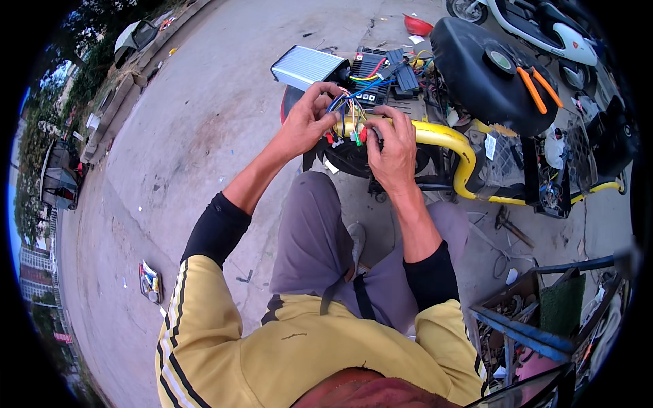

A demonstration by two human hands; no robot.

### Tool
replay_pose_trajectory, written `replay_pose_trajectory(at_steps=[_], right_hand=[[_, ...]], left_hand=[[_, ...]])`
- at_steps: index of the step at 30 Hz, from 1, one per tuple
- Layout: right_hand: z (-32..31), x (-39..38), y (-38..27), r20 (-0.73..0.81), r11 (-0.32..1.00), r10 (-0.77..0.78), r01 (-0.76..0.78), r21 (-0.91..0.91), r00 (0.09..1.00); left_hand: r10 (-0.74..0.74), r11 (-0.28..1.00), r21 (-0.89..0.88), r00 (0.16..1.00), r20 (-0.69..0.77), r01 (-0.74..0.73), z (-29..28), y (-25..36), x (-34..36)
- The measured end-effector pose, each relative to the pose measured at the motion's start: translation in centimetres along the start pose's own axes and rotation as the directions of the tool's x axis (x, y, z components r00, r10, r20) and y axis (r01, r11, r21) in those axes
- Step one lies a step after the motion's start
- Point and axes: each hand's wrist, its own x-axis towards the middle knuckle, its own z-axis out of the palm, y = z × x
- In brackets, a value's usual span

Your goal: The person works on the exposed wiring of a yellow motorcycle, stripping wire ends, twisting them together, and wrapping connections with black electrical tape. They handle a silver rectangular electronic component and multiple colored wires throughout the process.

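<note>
My left hand is closed, thumb and fingertips pinching a bundle of thin coloured wires. The wires hang down over the yellow tube of a scooter frame and end in small plugs. Opposite it, my right hand pinches a small red connector at the wire ends. A small green plug dangles beside it. Just beyond my left hand lies a silver finned controller box. Thicker red, yellow and blue cables run across a black ribbed part to its right.
A black scooter seat carries orange-handled pliers. A hammer lies on the ground at right, near a blue-edged metal rack full of parts. A small tray sits at left. Another scooter stands at far right.
</note>
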Motion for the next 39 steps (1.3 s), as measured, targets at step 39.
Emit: replay_pose_trajectory(at_steps=[39], right_hand=[[-0.9, 0.4, 0.4, 0.051, 1.0, 0.01, -0.011, 0.013, 0.999]], left_hand=[[0.442, -0.088, 0.807, 0.703, 0.557, -0.584, -1.0, 3.2, 1.0]])
